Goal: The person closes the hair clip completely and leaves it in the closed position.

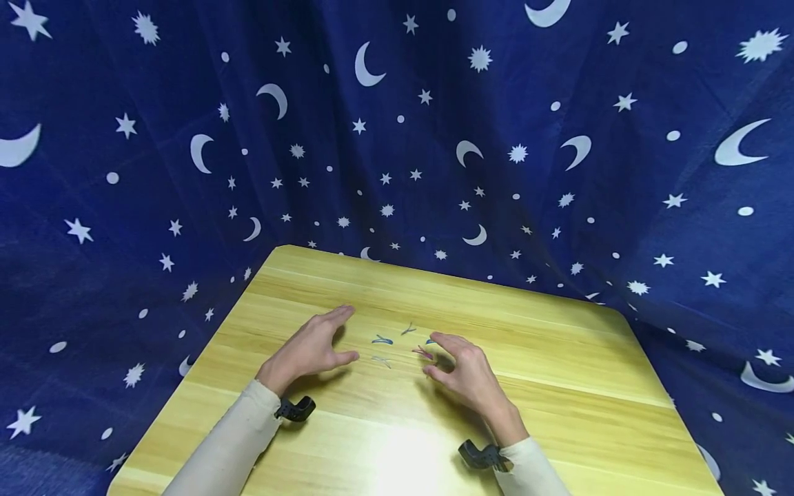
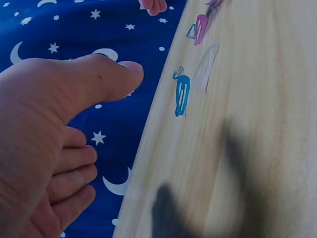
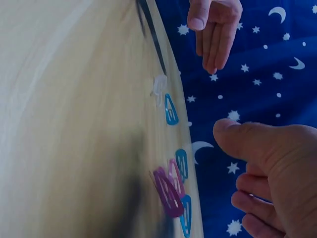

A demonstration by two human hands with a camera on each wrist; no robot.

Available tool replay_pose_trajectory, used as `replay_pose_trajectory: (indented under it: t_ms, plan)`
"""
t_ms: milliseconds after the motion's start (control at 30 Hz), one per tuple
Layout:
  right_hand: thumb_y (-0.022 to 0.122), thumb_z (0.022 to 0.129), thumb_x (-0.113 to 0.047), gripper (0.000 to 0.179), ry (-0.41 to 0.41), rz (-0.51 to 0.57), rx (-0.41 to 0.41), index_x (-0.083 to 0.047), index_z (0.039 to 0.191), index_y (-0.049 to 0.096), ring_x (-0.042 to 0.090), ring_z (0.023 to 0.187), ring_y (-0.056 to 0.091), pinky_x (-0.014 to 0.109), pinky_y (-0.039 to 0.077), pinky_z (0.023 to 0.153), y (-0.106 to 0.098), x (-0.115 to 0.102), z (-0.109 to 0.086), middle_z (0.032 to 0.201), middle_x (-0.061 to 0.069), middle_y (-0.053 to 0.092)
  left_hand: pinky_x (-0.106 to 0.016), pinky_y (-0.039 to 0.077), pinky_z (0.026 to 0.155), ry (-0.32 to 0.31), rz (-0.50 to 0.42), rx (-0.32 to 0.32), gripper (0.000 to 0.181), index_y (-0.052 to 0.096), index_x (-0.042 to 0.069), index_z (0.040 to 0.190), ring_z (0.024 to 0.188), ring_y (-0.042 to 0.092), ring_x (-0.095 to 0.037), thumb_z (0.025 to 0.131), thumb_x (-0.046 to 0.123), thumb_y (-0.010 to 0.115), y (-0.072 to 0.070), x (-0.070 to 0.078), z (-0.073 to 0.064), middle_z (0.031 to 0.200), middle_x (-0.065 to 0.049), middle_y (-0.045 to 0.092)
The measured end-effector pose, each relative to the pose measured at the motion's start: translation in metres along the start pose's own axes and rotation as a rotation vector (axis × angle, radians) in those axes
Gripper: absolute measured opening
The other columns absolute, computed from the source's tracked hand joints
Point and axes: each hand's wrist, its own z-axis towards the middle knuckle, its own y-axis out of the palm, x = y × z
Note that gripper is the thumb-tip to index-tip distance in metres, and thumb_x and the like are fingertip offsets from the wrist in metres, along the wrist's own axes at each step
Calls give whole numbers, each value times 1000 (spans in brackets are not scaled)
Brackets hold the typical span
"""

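Note:
Several small snap hair clips lie spread between my hands: a blue clip [image 1: 382,341], a whitish clip [image 1: 382,360] in front of it, a greyish-blue clip [image 1: 408,329] behind and a pink clip [image 1: 423,352] by the right fingers. In the right wrist view a purple clip [image 3: 168,193] overlaps the pink one, with more blue clips close by. My left hand [image 1: 310,348] hovers left of the clips, thumb apart from the fingers, holding nothing. On the other side my right hand [image 1: 470,375] is nearest the pink clip, partly covering another blue one; nothing shows between thumb and fingers.
The clips lie on a light wooden table [image 1: 558,365] with rounded far corners. A dark blue curtain [image 1: 347,151] printed with moons and stars hangs behind and beside it. Black wrist cameras [image 1: 296,409] sit on both wrists, over pale sleeves.

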Motion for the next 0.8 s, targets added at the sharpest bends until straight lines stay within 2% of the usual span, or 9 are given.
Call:
replay_pose_trajectory:
  t_ms: [200, 500, 800]
  plan:
    - [99, 81, -20, 57, -42, -10, -1, -2, 131, 77, 34, 123, 76, 51, 60, 107, 10, -5, 1, 131, 13, 79, -49, 46, 124, 39, -22, -3, 83, 59, -2, 154, 148, 58, -37, 88, 33, 94, 8, -1, 0, 159, -21, 60]
    - [97, 84, -18, 53, -40, 33, -60, -3, 130, 77, 31, 117, 78, 47, 62, 104, 20, -15, 10, 126, 12, 81, -47, 54, 117, 103, -57, -2, 66, 67, -1, 146, 138, 67, -36, 90, 24, 93, 17, 2, 1, 148, -19, 69]
    - [93, 89, -16, 40, -45, 49, -93, -5, 125, 81, 29, 117, 78, 47, 62, 105, 34, -27, 14, 124, 10, 82, -44, 58, 113, 131, -83, -25, 54, 72, 0, 139, 131, 72, -33, 92, 20, 90, 28, 3, 4, 140, -17, 74]
